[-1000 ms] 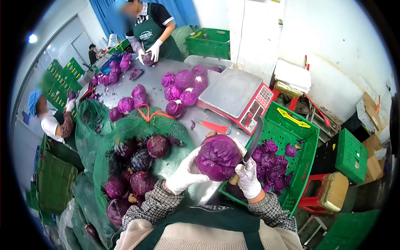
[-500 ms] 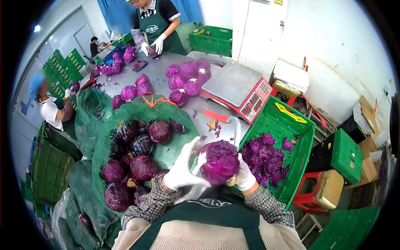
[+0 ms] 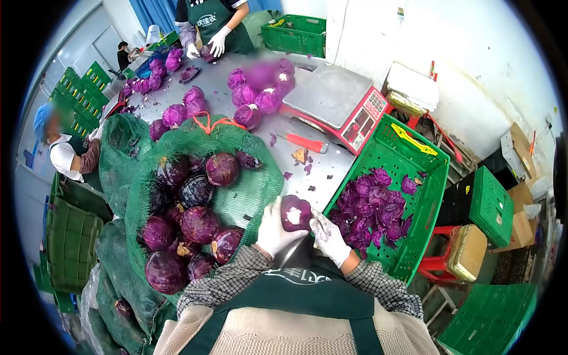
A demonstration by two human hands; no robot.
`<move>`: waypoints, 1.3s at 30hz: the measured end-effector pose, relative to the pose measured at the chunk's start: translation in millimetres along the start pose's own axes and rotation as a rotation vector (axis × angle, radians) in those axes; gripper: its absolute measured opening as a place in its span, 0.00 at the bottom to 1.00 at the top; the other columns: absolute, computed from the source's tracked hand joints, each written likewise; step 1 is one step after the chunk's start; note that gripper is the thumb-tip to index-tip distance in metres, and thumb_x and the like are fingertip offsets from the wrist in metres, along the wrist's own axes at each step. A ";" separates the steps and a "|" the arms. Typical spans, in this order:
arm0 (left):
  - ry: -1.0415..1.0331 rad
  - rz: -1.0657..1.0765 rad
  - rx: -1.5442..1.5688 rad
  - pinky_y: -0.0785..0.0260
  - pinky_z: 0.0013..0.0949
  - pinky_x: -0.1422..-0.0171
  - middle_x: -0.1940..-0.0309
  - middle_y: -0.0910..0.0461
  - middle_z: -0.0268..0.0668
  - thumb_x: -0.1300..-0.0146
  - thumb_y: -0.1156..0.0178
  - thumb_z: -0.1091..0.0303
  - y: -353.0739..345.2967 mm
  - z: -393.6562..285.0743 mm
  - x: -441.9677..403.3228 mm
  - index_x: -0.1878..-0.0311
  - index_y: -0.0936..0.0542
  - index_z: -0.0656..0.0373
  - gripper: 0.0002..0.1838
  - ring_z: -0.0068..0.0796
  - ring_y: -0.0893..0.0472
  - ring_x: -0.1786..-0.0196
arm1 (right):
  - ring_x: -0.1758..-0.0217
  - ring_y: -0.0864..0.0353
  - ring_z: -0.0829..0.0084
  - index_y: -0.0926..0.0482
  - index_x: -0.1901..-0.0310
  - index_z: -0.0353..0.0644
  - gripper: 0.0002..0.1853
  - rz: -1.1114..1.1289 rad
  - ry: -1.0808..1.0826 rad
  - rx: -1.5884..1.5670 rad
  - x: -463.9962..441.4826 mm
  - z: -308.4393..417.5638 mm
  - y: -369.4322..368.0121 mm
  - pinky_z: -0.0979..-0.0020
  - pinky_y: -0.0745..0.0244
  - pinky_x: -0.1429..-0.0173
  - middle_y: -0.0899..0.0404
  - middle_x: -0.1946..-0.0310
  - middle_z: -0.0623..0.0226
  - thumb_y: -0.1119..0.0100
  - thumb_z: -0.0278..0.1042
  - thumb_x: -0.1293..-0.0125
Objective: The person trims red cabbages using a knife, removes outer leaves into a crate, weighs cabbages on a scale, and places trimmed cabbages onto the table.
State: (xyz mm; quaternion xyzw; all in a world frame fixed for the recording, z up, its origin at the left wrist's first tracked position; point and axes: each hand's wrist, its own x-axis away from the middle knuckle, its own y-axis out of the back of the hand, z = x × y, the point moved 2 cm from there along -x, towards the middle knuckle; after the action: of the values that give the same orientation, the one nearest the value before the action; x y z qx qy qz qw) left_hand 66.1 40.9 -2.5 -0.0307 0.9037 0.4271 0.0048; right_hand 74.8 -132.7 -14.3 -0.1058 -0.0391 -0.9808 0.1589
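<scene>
Showing white cut end of cabbage up now, not toward L hand fingers like a sec ago, so easy to get at. Gripping w/ L thumb and fingers bent round sides. Curling R hand fingers just beside it; can't tell if touching or pinching smth. Seeing leaves in green bin past R fingers, more cabbages in net bag near L fingers.
</scene>
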 end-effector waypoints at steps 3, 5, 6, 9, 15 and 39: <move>-0.008 0.126 -0.126 0.31 0.42 0.39 0.45 0.36 0.56 0.67 0.22 0.43 12.1 -3.6 -5.8 0.30 0.46 0.69 0.65 0.53 0.27 0.45 | 0.76 0.27 0.78 0.37 0.33 0.34 0.25 0.065 0.123 0.174 -7.2 -5.7 6.1 0.77 0.27 0.68 0.25 0.46 0.55 0.54 0.39 0.26; -0.018 0.101 -0.144 0.31 0.42 0.38 0.45 0.36 0.57 0.67 0.22 0.43 4.8 -7.4 -7.5 0.30 0.46 0.69 0.65 0.53 0.27 0.44 | 0.62 0.22 0.69 0.38 0.33 0.33 0.26 0.045 0.260 0.336 -15.1 -16.4 4.2 0.72 0.25 0.55 0.28 0.42 0.50 0.55 0.39 0.26; -0.031 0.083 -0.096 0.31 0.42 0.38 0.43 0.36 0.58 0.67 0.23 0.42 1.1 -5.2 -9.7 0.30 0.47 0.70 0.66 0.53 0.28 0.42 | 0.53 0.22 0.64 0.38 0.33 0.32 0.26 0.002 0.342 0.407 -16.4 -24.9 1.4 0.70 0.27 0.47 0.30 0.40 0.47 0.56 0.39 0.26; 0.017 0.138 -0.045 0.32 0.42 0.36 0.42 0.36 0.59 0.66 0.23 0.43 0.7 -7.7 -14.5 0.30 0.48 0.69 0.66 0.53 0.30 0.40 | 0.29 0.39 0.53 0.42 0.33 0.27 0.28 0.075 0.194 0.387 -8.3 -6.5 2.0 0.66 0.44 0.26 0.37 0.35 0.40 0.57 0.39 0.26; -0.013 0.144 -0.080 0.32 0.43 0.36 0.40 0.39 0.61 0.62 0.24 0.44 -2.4 -7.3 -16.7 0.29 0.53 0.71 0.66 0.56 0.30 0.39 | 0.31 0.36 0.50 0.44 0.33 0.24 0.29 0.081 0.168 0.491 -10.7 -17.4 -3.9 0.63 0.40 0.28 0.38 0.36 0.37 0.59 0.39 0.26; 0.068 0.185 -0.248 0.29 0.43 0.42 0.44 0.35 0.58 0.62 0.26 0.44 -5.2 -32.0 -33.1 0.34 0.43 0.74 0.59 0.54 0.28 0.43 | 0.53 0.20 0.52 0.28 0.48 0.24 0.18 0.294 0.476 1.182 -74.0 -9.8 27.3 0.62 0.24 0.46 0.24 0.54 0.40 0.55 0.30 0.33</move>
State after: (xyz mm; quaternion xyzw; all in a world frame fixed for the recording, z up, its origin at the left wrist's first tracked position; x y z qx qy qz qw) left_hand 100.0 14.5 15.0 0.0381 0.8426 0.5327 -0.0691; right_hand 150.2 -137.1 -38.9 0.2151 -0.5204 -0.7589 0.3271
